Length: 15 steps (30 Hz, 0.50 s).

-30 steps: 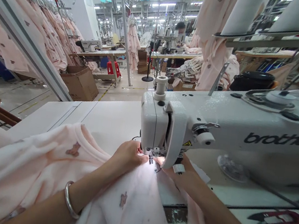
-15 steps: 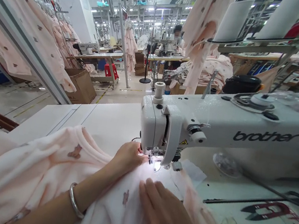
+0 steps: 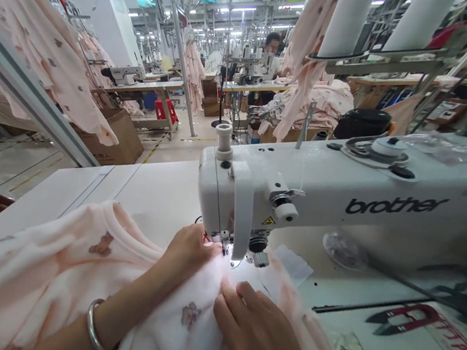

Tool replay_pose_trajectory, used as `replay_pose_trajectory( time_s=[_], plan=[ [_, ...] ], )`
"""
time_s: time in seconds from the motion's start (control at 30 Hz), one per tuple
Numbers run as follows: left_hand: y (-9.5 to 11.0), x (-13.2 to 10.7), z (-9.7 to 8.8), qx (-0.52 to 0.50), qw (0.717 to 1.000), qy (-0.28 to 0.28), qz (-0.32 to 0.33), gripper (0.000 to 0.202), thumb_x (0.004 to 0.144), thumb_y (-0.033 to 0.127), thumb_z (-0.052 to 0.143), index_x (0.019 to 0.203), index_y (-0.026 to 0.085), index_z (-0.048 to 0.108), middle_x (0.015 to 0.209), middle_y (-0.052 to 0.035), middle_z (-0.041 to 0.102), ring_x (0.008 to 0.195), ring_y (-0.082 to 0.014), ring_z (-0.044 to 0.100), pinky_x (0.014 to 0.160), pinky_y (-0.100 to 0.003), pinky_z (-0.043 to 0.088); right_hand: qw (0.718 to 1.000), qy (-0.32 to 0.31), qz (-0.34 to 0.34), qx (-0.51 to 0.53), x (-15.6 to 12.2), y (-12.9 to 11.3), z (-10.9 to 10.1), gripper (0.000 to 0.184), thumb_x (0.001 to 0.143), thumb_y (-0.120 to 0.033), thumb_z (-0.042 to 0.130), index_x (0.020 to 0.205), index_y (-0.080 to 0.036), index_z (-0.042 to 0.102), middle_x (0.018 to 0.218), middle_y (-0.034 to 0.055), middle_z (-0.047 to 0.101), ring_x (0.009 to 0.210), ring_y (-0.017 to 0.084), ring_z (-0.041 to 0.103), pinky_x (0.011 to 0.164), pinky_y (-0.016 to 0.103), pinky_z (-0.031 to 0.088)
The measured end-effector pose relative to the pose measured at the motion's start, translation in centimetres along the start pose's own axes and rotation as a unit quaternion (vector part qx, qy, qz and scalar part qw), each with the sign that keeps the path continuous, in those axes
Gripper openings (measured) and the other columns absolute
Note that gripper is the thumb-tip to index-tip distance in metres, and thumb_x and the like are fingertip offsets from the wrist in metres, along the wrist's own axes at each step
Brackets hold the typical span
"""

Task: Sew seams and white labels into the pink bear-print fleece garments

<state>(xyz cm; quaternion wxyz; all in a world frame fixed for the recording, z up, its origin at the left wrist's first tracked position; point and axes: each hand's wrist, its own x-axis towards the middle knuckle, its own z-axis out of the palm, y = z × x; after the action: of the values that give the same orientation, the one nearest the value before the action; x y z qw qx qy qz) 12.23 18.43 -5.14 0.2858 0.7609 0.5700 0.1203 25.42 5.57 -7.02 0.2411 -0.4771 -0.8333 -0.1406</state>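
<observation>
As a pink garment (image 3: 46,281) spreads over the desk (image 3: 157,187), one end reaches the foot (image 3: 225,248) of a sewing machine (image 3: 320,182).
Taking the foot as centre, the garment, with a brown bear print (image 3: 102,244), lies mostly between six and nine o'clock; the left hand (image 3: 191,253), at nine o'clock just beside the foot, has bent fingers on the cloth, though whether they pinch it I cannot tell; the right hand (image 3: 258,322), at five, touches the cloth with loosely curled fingers, its grip equally unclear; a dish (image 3: 345,252) sits at three, snips (image 3: 392,314) between three and four.
</observation>
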Motion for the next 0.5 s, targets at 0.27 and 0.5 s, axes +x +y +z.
replay_pose_trajectory(
  time_s=[0.27,0.5],
  plan=[
    [-0.5,-0.4,0.8,0.026,0.999,0.019,0.009,0.011,0.076,0.025,0.052,0.076,0.019,0.061,0.079,-0.0038,0.066,0.077,-0.0193,0.060,0.070,-0.027,0.039,0.999,-0.045,0.014,-0.003,-0.1,1.1,-1.6,0.026,0.064,0.001,0.055,0.081,-0.019,0.052,0.091,0.0005,0.065,0.076,0.018,0.055,0.064,0.031,0.042],
    [-0.5,-0.1,0.4,-0.008,1.000,0.009,0.007,0.007,0.071,0.024,0.058,0.074,0.018,0.059,0.078,-0.0046,0.066,0.078,-0.0203,0.060,0.068,-0.027,0.040,0.997,0.067,-0.014,-0.044,-0.6,0.2,1.6,0.025,0.075,0.001,0.038,0.084,-0.014,0.056,0.094,0.0108,0.066,0.069,0.020,0.050,0.059,0.031,0.038]
  ],
)
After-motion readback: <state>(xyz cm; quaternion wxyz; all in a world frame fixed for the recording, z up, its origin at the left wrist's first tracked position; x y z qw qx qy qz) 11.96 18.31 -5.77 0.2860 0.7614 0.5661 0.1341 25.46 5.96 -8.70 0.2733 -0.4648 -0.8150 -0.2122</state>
